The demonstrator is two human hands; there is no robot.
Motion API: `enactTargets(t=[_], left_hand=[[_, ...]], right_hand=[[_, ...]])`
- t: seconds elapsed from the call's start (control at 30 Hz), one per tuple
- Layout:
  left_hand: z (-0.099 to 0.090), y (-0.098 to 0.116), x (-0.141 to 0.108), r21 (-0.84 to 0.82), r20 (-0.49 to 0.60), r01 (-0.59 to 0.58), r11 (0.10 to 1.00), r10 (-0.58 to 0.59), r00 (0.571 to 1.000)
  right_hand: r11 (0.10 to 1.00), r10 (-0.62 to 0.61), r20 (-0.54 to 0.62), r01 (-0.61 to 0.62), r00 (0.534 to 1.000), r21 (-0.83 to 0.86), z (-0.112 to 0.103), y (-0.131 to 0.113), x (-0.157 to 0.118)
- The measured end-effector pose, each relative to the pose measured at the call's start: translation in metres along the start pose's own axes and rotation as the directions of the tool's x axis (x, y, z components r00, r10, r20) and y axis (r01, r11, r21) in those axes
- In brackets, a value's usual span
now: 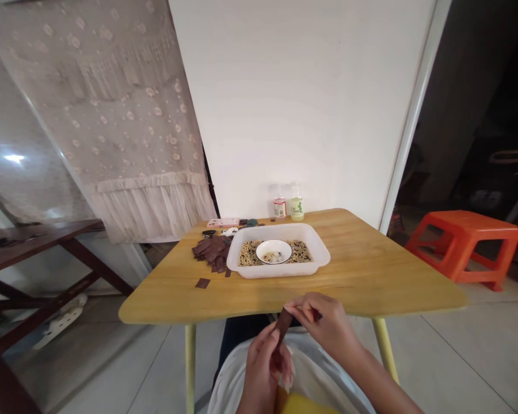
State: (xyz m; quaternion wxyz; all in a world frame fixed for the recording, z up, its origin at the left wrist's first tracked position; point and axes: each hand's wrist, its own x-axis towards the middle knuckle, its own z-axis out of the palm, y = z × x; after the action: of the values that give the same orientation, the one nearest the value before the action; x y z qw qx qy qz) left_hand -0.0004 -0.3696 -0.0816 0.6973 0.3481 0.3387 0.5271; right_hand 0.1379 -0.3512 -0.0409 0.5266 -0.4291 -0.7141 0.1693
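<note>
My left hand (263, 368) and my right hand (323, 328) are just off the near edge of the wooden table (371, 276), both pinching a dark brown strip (283, 323). The strip looks like chocolate or leather; the picture does not settle which. Farther up the table lies a heap of similar dark brown pieces (211, 253), with one loose square (202, 283) nearer me. Beside the heap is a white plastic tray (278, 272) holding mixed seeds or beans (250, 253) around a small white bowl (273, 251).
Behind the tray, a clear bottle with a red label (279, 207) and a bottle with a green label (296, 204) stand by the wall. A pink box (223, 222) lies at the back. An orange plastic stool (461, 244) stands right; a dark wooden bench (34, 241) stands left.
</note>
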Motion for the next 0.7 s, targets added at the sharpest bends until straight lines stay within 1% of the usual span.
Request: enactTargets(t=[0.27, 0.7], left_hand=[[0.0017, -0.0007, -0.0026, 0.010, -0.012, -0.018, 1.000, 0.018, 1.000], [0.0005, -0.0007, -0.0002, 0.031, -0.021, 0.014, 0.999, -0.013, 1.000]], right_hand=[[1.000, -0.003, -0.008, 0.003, 1.000, -0.006, 0.0000, -0.0014, 0.0003], [1.000, -0.008, -0.016, 0.008, 1.000, -0.006, 0.0023, 0.0019, -0.0005]])
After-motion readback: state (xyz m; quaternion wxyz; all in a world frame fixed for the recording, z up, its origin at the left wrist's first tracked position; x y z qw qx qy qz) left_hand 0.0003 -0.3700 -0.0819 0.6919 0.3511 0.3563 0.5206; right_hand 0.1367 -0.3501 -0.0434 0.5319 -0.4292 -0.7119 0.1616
